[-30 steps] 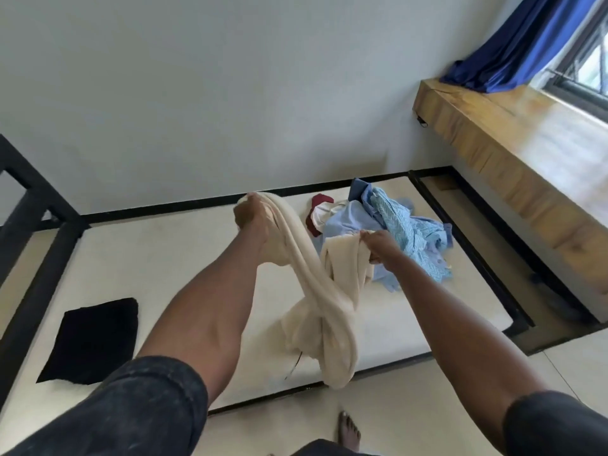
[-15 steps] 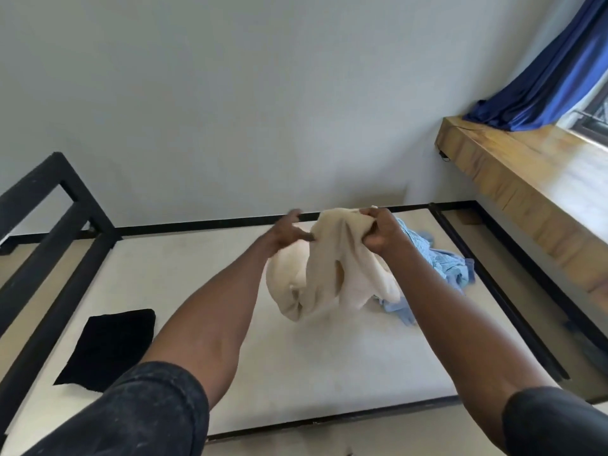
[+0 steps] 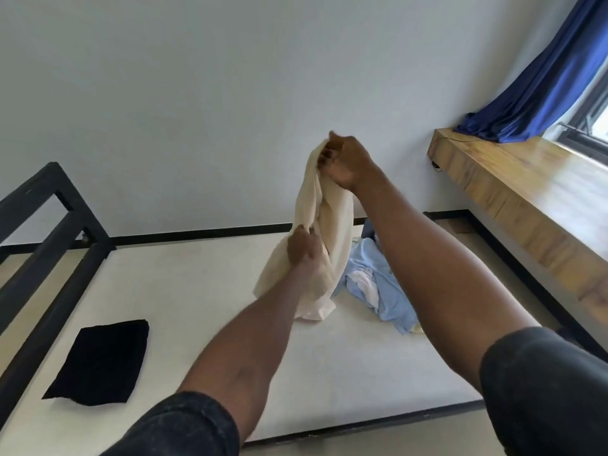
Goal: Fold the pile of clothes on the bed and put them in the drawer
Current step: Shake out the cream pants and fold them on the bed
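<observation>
A cream garment (image 3: pixel 335 205) hangs bunched above the white bed (image 3: pixel 204 291). My right hand (image 3: pixel 345 159) grips its top edge, raised high in front of the wall. Lower down, my left hand (image 3: pixel 304 250) grips the cloth about halfway along its length. The garment's bottom end reaches down to the mattress. A pile of light blue and white clothes (image 3: pixel 381 284) lies on the bed just right of it, partly hidden by my right forearm. A folded black garment (image 3: pixel 102 360) lies flat at the bed's near left.
The black metal bed frame (image 3: pixel 42 232) rises at the left and rims the mattress. A long wooden ledge (image 3: pixel 533 205) runs along the right under a window, with a blue curtain (image 3: pixel 539 90) draped onto it. A plain wall stands behind the bed.
My right hand has lifted the cream garment's top much higher, so the cloth now hangs long. My left hand has dropped lower on it. The view has tilted up.
</observation>
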A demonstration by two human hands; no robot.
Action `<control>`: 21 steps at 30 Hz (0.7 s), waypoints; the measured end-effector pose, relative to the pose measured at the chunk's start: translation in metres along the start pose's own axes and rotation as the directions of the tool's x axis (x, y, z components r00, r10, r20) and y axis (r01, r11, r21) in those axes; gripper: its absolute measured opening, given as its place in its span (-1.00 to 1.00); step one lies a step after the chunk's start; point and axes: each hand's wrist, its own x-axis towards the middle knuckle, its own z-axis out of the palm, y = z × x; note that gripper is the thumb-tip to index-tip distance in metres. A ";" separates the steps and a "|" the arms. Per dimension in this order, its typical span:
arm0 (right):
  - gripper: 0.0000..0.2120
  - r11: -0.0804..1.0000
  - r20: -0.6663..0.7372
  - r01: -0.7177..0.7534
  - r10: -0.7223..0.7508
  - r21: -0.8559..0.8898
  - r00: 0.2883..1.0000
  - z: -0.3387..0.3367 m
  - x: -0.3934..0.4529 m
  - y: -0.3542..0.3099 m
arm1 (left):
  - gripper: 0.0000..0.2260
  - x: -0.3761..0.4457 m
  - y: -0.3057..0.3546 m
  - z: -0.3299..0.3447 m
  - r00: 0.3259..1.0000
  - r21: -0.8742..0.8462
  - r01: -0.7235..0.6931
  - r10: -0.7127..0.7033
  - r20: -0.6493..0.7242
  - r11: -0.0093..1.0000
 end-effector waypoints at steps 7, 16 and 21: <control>-0.43 0.542 0.255 -0.056 0.481 -0.839 0.839 -0.075 -0.051 0.089 | -0.87 0.049 0.021 -0.063 0.959 -0.372 0.281 -0.244 0.145 0.885; -0.85 0.663 -0.016 0.081 -0.139 -0.744 0.990 -0.045 -0.045 0.108 | -0.67 0.045 0.012 -0.089 0.838 -0.457 0.326 -0.029 0.545 0.827; -0.80 0.280 0.301 0.314 -0.091 -0.907 0.949 -0.023 -0.045 0.086 | -0.43 0.044 0.019 -0.104 0.749 -0.287 0.033 0.166 0.641 0.957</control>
